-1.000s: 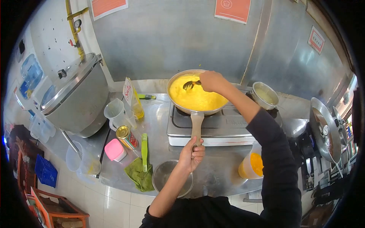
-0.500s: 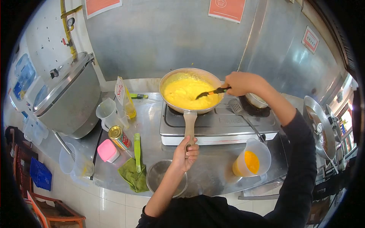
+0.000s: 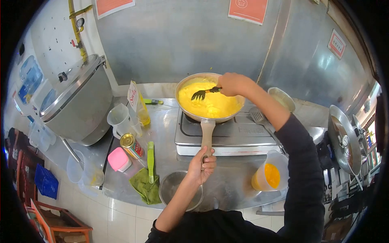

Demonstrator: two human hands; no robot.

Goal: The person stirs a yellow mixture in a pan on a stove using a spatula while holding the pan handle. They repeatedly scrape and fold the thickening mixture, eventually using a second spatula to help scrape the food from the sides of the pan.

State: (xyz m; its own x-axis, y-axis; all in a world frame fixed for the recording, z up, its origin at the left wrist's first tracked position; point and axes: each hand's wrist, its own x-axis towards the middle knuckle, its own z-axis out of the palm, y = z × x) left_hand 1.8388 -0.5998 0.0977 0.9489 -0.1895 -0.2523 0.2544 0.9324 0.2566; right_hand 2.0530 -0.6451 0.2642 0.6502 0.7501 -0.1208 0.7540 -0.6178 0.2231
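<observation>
My left hand (image 3: 201,166) is wrapped round the beige handle of a frying pan (image 3: 208,135), which sits on the left burner of a gas stove (image 3: 227,139). Soft yellow egg (image 3: 210,107) covers the inside of the pan. Over the pan's upper right side, my right hand (image 3: 235,85) grips a black slotted spatula (image 3: 199,94), its head at the egg in the pan's upper middle. To the right of the pan, a metal slotted turner (image 3: 258,116) lies on the stove, partly behind my right arm.
A jug of orange-yellow liquid (image 3: 270,176) stands right of centre. Left are a can (image 3: 133,146), pink-lidded container (image 3: 119,159), green-handled tool (image 3: 150,162), green cloth (image 3: 145,187), clear jug (image 3: 120,119) and large pot (image 3: 83,107). A metal bowl (image 3: 164,190) sits near the front edge; a wok (image 3: 344,139) is far right.
My right hand and the spatula have moved left across the pan, with the spatula's head now turned towards the left. The egg's surface has shifted. My left hand keeps its hold on the handle.
</observation>
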